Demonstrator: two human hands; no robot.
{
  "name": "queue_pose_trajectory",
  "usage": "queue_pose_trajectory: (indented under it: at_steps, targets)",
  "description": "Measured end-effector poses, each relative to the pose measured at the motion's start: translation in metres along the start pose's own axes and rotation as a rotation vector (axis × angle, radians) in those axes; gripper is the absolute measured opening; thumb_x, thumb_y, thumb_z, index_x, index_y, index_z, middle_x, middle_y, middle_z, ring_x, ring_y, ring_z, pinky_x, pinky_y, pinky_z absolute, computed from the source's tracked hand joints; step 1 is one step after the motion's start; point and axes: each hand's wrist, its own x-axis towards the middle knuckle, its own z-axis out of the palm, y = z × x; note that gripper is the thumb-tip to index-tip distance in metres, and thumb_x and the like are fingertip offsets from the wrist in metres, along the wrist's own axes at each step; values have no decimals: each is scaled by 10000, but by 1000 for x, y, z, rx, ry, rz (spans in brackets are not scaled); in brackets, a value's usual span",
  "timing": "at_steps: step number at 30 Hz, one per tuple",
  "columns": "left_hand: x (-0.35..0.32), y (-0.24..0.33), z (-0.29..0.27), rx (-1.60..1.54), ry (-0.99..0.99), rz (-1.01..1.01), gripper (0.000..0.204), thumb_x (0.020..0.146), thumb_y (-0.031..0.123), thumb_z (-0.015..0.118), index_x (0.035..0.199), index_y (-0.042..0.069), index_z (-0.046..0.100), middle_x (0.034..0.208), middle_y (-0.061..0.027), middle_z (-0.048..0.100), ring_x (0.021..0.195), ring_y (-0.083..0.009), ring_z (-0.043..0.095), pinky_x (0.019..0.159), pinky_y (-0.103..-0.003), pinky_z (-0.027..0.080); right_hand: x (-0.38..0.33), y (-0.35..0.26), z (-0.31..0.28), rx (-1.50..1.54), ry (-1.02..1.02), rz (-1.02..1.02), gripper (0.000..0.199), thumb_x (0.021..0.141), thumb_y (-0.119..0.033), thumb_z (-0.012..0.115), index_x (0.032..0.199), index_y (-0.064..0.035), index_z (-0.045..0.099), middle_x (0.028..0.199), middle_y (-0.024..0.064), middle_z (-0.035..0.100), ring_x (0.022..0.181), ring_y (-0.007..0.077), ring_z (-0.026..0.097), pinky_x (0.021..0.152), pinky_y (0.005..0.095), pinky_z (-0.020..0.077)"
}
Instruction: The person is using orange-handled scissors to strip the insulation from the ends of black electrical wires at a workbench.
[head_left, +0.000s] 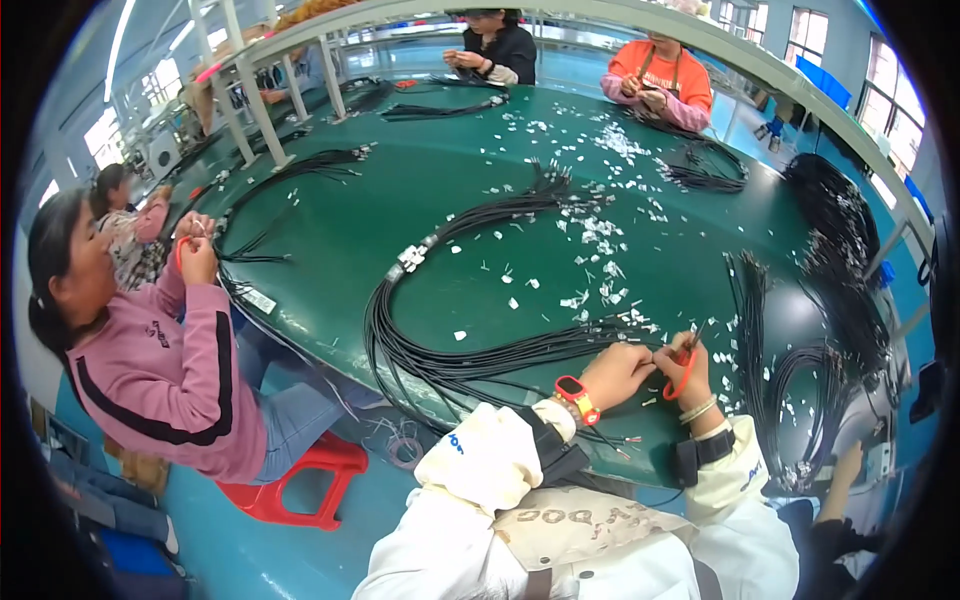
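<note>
Over the near edge of the green table, my left hand (pixel 617 372) is closed in a pinch on the end of a thin black cable. My right hand (pixel 697 380) sits just beside it, its fingers wrapped round red-handled scissors (pixel 682 380) with the blades pointing up and away. Fingers of both hands meet at the cable's tip, so the tip itself is mostly hidden. A long bundle of black cables (pixel 405 350) curves in a U to the left of my hands, bound with a white tie or label (pixel 411 258). Stripped wire ends (pixel 628 446) stick out below my left wrist.
White scraps (pixel 600 235) litter the green table (pixel 330 235). More black cable bundles lie at right (pixel 755 330), with a big pile (pixel 835 215) behind. A co-worker in pink (pixel 165 370) sits left on a red stool (pixel 310 480); two others work across. A metal frame (pixel 262 110) spans the table.
</note>
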Motion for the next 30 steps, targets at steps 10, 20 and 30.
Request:
queue_pose_trajectory:
  at_steps: [10,20,30]
  targets:
    - [-8,14,-11,-344,-37,-217,163,838,126,537,763,-16,567,571,-89,582,442,-126,529,428,-259,407,-3,-10,-14,-130,117,-3,280,675,73,621,741,-82,398,660,-5,487,641,100,517,587,220,439]
    - [-11,26,-10,-481,26,-196,178,863,136,515,804,-22,569,604,-64,598,462,-88,536,424,-223,410,-22,-35,27,61,113,-55,287,711,51,612,766,-96,372,721,31,528,699,129,548,610,232,429]
    - [-8,29,-20,-433,-28,-285,133,882,103,492,879,-9,563,711,-38,608,512,-44,515,453,-170,413,-15,-34,24,162,9,-117,340,708,63,632,743,-92,331,759,61,563,729,119,549,682,248,441]
